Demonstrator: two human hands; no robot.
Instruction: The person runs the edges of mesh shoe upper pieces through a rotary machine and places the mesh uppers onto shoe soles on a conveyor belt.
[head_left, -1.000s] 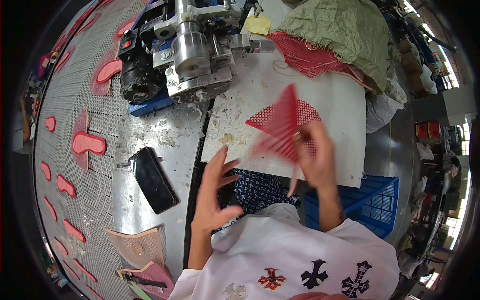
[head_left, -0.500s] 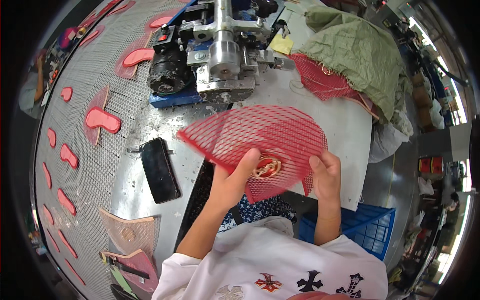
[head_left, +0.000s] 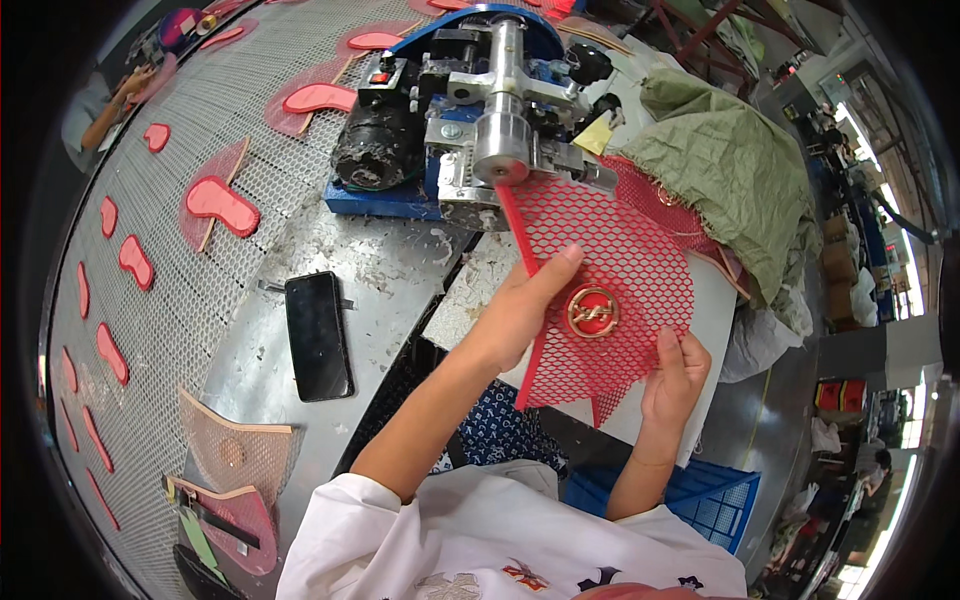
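Observation:
Both of my hands hold a red mesh shoe upper (head_left: 630, 245) with a round gold ornament (head_left: 593, 311) on it. My left hand (head_left: 515, 315) grips its solid red band on the left, thumb lying on top. At the lower right edge, my right hand (head_left: 675, 385) pinches the mesh between thumb and fingers. The band's upper end reaches the metal roller (head_left: 501, 150) of a small machine (head_left: 465, 185) with a blue base. Whether that end sits between the rollers or just touches them, I cannot tell.
A black phone (head_left: 318, 335) lies on the metal table left of my arm. Pink insoles (head_left: 222, 205) rest on the perforated conveyor (head_left: 165, 330) further left. Mesh pieces (head_left: 235, 440) lie near the lower left. Green woven sacking (head_left: 715, 170) partly covers more red mesh at right.
The red mesh upper has turned upright and moved up and right, its band's end now at the roller. My hands have shifted right with it, and the view has moved slightly.

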